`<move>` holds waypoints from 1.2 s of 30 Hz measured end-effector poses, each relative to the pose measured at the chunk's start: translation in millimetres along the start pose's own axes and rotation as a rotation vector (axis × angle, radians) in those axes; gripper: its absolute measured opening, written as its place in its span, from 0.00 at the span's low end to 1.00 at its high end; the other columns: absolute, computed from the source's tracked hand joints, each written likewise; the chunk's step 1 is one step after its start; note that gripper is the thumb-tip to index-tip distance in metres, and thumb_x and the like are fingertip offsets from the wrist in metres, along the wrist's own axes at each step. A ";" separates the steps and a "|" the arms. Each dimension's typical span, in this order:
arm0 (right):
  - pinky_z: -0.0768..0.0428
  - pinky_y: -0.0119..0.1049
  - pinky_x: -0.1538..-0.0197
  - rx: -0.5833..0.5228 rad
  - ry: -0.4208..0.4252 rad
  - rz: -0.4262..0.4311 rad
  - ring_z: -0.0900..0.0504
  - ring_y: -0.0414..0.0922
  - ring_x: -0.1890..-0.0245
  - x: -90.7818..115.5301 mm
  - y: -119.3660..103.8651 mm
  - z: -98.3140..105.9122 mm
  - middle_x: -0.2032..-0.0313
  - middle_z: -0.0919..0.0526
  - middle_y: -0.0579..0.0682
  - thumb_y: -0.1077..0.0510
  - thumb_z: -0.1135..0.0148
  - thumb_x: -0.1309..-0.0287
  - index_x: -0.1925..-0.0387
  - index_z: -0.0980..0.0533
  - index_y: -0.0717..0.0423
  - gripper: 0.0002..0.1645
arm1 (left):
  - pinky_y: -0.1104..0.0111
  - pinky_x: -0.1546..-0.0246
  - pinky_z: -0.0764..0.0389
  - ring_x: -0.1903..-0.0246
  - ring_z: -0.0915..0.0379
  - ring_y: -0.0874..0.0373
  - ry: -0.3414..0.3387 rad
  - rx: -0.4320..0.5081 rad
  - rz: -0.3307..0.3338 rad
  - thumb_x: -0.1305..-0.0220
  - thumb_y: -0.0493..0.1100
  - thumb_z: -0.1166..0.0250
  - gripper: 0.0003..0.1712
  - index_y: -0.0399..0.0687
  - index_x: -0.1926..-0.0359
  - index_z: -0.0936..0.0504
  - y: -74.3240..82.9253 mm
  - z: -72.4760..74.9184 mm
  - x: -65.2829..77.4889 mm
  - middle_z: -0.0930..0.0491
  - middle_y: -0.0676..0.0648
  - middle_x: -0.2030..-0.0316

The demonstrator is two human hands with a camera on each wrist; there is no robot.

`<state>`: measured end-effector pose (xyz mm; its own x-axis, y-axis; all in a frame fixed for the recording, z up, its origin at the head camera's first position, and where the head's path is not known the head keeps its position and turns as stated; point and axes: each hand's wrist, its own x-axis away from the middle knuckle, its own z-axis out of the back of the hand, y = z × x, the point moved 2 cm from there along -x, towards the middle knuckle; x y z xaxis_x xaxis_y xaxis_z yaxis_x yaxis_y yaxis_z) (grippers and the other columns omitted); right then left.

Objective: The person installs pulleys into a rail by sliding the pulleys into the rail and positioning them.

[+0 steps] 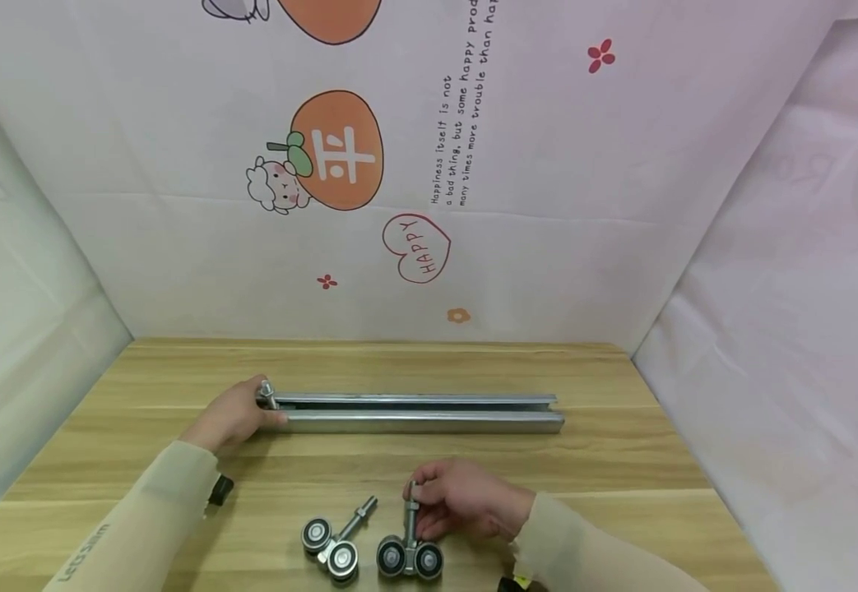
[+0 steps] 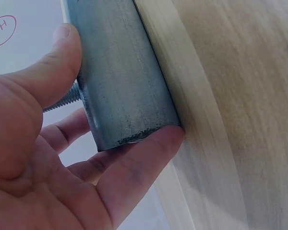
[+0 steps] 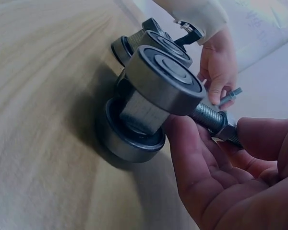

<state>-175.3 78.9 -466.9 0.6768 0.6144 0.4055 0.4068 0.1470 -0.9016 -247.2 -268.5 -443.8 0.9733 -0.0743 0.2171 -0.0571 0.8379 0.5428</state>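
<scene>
the left grip [image 1: 238,415] is curled around one end of a silvery metal rail [image 1: 429,423], thumb along its side, fingertip at the cut edge, which is dark and rough. the rail is a straight, slotted channel with a dull, faintly streaked face, stretching rightward from this grip along the bench [image 1: 621,452]. a threaded bolt [image 1: 269,395] stands up at the slot, between thumb and fingers.

the right grip [image 1: 466,497] is clamped on the ridged stem of a roller trolley [image 1: 410,559], a hex nut by the thumb. its round, smooth metal wheels, with dark rings around bright hubs, sit just nearer the person than this grip. a second trolley [image 1: 343,559] lies to the left of the right grip, its stem slanted. beneath both grips the bench shows pale, streaky wood grain; beyond them hangs a creased white sheet [image 1: 547,164] with printed orange rounds.
</scene>
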 end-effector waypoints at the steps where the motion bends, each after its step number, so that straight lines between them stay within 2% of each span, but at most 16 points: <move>1: 0.19 0.40 0.71 0.010 0.004 0.001 0.19 0.47 0.78 0.9 -1.6 0.8 0.73 0.19 0.61 0.61 0.45 0.39 0.58 0.27 0.73 0.16 | 0.41 0.42 0.46 0.39 0.51 0.28 0.000 -0.002 0.000 0.47 0.60 0.33 0.59 0.28 0.31 0.54 -0.1 0.3 -0.1 0.47 0.25 0.37; 8: 0.19 0.41 0.71 0.112 0.061 0.014 0.20 0.47 0.77 7.6 -11.8 4.4 0.72 0.19 0.60 0.62 0.45 0.38 0.58 0.25 0.69 0.12 | 0.41 0.43 0.46 0.40 0.50 0.28 -0.005 -0.004 -0.009 0.47 0.60 0.33 0.59 0.29 0.31 0.53 0.1 0.0 0.0 0.46 0.25 0.37; 14: 0.19 0.46 0.69 0.249 0.105 0.091 0.20 0.51 0.75 13.0 -22.5 3.0 0.71 0.20 0.60 0.62 0.45 0.37 0.61 0.24 0.66 0.09 | 0.41 0.42 0.46 0.39 0.51 0.28 0.001 0.001 -0.007 0.47 0.60 0.33 0.58 0.29 0.31 0.54 -0.6 -0.3 -0.6 0.47 0.25 0.37; 23: 0.21 0.49 0.66 0.326 0.135 0.167 0.20 0.54 0.71 18.8 -27.6 0.7 0.71 0.20 0.58 0.63 0.46 0.36 0.63 0.24 0.63 0.06 | 0.41 0.42 0.47 0.39 0.51 0.28 0.001 -0.005 -0.007 0.47 0.60 0.33 0.59 0.29 0.31 0.54 -1.6 -0.1 -1.8 0.47 0.25 0.36; 26: 0.21 0.47 0.65 0.377 0.146 0.189 0.21 0.53 0.70 20.5 -29.5 1.7 0.70 0.21 0.56 0.62 0.46 0.36 0.63 0.24 0.61 0.06 | 0.41 0.42 0.47 0.39 0.51 0.28 0.003 -0.004 -0.008 0.48 0.61 0.33 0.60 0.29 0.31 0.54 -1.7 -0.5 -1.8 0.47 0.25 0.37; 32: 0.24 0.40 0.67 0.596 0.166 0.232 0.22 0.46 0.70 26.6 -32.9 4.6 0.70 0.20 0.50 0.57 0.46 0.35 0.62 0.22 0.48 0.06 | 0.41 0.42 0.47 0.39 0.52 0.28 0.008 0.000 -0.010 0.47 0.61 0.33 0.59 0.29 0.31 0.54 -2.7 -0.5 -2.3 0.48 0.25 0.36; 36: 0.26 0.37 0.65 0.689 0.165 0.268 0.24 0.41 0.68 31.2 -32.6 5.3 0.68 0.21 0.43 0.54 0.46 0.35 0.62 0.22 0.43 0.06 | 0.41 0.42 0.47 0.39 0.52 0.28 0.010 0.001 -0.010 0.47 0.60 0.33 0.59 0.29 0.31 0.54 -2.7 -0.5 -2.3 0.48 0.25 0.36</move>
<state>-170.8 97.4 -425.6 0.8035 0.5814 0.1280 -0.2233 0.4935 -0.8406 -249.2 -270.3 -446.2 0.9760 -0.0773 0.2036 -0.0476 0.8367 0.5455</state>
